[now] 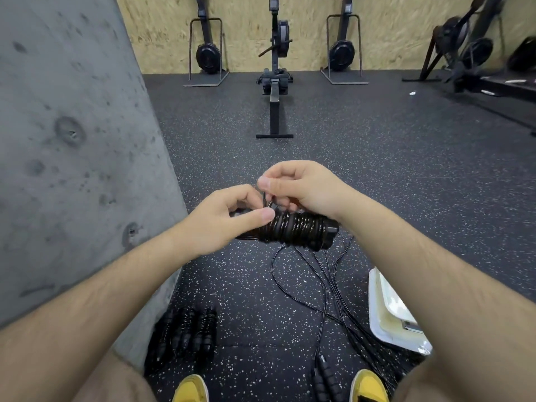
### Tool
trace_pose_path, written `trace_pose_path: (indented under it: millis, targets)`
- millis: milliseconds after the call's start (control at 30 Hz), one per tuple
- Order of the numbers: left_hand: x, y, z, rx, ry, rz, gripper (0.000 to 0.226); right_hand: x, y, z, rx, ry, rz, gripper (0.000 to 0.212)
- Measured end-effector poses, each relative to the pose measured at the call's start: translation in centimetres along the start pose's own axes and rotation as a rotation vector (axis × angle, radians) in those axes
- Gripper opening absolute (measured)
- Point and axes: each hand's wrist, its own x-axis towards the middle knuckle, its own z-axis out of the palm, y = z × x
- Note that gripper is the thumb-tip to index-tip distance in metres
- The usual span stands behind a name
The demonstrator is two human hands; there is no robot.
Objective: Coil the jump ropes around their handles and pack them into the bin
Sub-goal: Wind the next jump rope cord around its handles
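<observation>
- Coiled jump rope: black cord wound in tight turns round its handles, held level in mid-air at the centre of the frame, above the floor; the black handle end shows at its right.
- Left hand: centre of the frame, grasping the left end of the coiled jump rope, with the thumb laid on the turns and the fingers curled behind.
- Right hand: just above and right of the left hand, fingers curled and pinching the rope end, a short thin stub that stands up from the coil between the two hands.
- Loose ropes: several thin black cords trailing over the floor, lower centre, running down to black handles at the bottom edge.
- Finished bundles: a row of wound black ropes lying side by side on the floor, lower left, beside the foot of the pillar.
- White bin: lower right, on the floor, partly hidden by the right forearm; what it holds cannot be told.
- Yellow shoes: two, at the bottom edge.
- Concrete pillar: grey and pitted, filling the left of the frame.
- Speckled floor: dark rubber.
- Rowing machine: upper centre, with more machines standing against the plywood wall.
</observation>
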Motion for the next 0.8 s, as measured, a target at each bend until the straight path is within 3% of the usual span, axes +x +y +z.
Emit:
trace_pose_path:
  millis: [133, 300, 367, 500, 567, 667, 733, 800]
  targets:
    - [0.2, 0.6, 0.4, -0.250, 0.056, -0.086, 0.029, 0.1, 0.3, -1.1, 0.069, -0.063, 0.072, 0.017]
    - [0.7, 1.4, 0.8, -0.621, 0.066, -0.113, 0.023, 0.6, 1.9, -1.7, 0.333, -0.147, 0.130, 0.027]
    - [1.2, 2.1, 1.0, -0.767, 0.046, -0.124, 0.033, 0.9, 2.3, -1.2, 0.397, -0.148, 0.114, 0.019]
    - [2.5, 3.0, 0.9, -0.979, 0.130, -0.195, 0.050, 1.0, 3.2, 0.4, 0.335, -0.085, 0.168, 0.023]
    - [2.9, 2.9, 0.8, -0.931, 0.224, -0.239, 0.049, 0.7, 3.0, 0.9, 0.203, 0.015, 0.201, 0.019]
    - [3.3, 2.0, 0.8, -0.771, 0.405, -0.302, 0.051, 0.1, 2.2, 1.5, -0.092, 0.450, 0.138, 0.005]
    - [3.6, 1.3, 1.0, -0.598, 0.504, -0.273, 0.045, -0.8, 1.3, 2.2, -0.271, 0.696, -0.127, 0.007]
    - [3.6, 0.6, 1.2, -0.368, 0.584, -0.222, 0.032, -1.4, 0.7, 3.0, -0.423, 0.643, -0.445, 0.012]
